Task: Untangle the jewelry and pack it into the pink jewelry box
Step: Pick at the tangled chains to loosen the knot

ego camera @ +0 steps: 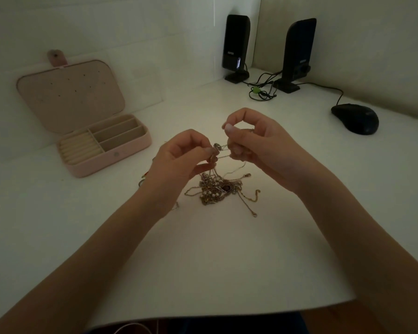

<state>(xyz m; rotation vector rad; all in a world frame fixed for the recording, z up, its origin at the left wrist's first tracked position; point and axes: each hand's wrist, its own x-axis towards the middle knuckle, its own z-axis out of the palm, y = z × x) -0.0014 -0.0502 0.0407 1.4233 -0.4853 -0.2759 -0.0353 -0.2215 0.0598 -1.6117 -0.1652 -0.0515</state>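
Both hands are up over the middle of the white worktop [215, 256], raised a little above a knotted heap of jewelry [217, 189]. The left hand [179, 157] has its fingers curled, thumb and forefinger pinching a small ring-shaped metal piece [217, 147] where several fine chains meet. The right hand [256, 143] sits just beside it and slightly higher, forefinger bent into a loop against the thumb, pinching a thin chain; the other fingers are tucked under and seem to hold more strands, though the dim light makes that hard to confirm. Chains run between the two hands and hang from them to the heap on the worktop, where a beaded strand, a dark red stone [226, 188] and loose golden ends with clasps spread out toward the right. A few small pieces peek out at the left wrist, too hidden to identify. Well apart to the left stands the pink jewelry box [101, 153], lid [70, 95] open and propped upright, ring rolls on its left side, three long compartments on its right. At the back right corner stand two black speakers [235, 44] with tangled cables [263, 90], and a black mouse [355, 118] lies near the right edge.
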